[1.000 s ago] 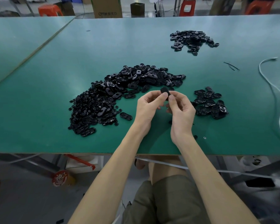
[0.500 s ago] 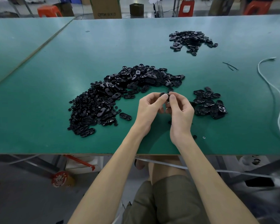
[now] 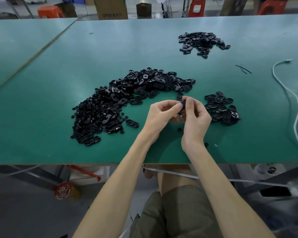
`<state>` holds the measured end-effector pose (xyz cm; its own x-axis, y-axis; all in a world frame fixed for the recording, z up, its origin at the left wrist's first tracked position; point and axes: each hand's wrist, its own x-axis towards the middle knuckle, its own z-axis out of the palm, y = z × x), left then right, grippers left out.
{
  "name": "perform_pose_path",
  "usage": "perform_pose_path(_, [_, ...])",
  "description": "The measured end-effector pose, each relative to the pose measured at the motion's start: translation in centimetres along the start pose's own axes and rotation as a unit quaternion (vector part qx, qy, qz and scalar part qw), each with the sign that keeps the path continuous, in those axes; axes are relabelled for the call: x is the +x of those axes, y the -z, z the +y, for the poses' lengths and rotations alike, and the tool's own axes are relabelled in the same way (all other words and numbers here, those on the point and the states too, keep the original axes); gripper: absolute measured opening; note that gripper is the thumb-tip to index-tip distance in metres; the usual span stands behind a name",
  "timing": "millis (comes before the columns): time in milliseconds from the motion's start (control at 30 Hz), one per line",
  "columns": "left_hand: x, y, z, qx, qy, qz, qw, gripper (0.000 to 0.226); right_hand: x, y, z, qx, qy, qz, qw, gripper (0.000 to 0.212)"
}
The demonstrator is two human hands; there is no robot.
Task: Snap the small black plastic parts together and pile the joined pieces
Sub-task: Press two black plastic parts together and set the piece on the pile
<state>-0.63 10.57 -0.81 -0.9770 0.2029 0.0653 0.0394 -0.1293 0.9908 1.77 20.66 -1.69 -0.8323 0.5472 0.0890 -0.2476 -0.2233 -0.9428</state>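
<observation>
A: What is the person wearing?

B: Shorts (image 3: 170,213), a dull olive green, in plain cloth with soft folds. The hem runs across the thigh, and a bare leg (image 3: 172,176) shows beyond it.

A: And on the arms?

B: The left forearm (image 3: 120,182) and the right forearm (image 3: 218,182) are both bare, long and lean, narrowing at the wrists.

A: The hands?

B: The left hand (image 3: 159,115) and the right hand (image 3: 195,121) are bare as well. The fingers (image 3: 190,102) are slender, and the nails are cut short. The right thumbnail (image 3: 189,100) shows most clearly.

A: Any print on the shorts?

B: I cannot tell. The cloth blurs towards the bottom edge.
</observation>
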Motion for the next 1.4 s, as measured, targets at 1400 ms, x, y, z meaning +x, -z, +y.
perform_pose_path(1400, [-0.07,-0.01,-0.08,-0.014,0.004,0.0,1.0,0.019,-0.28,-0.32,-0.23,-0.002,-0.011,-0.003,1.0,0.014])
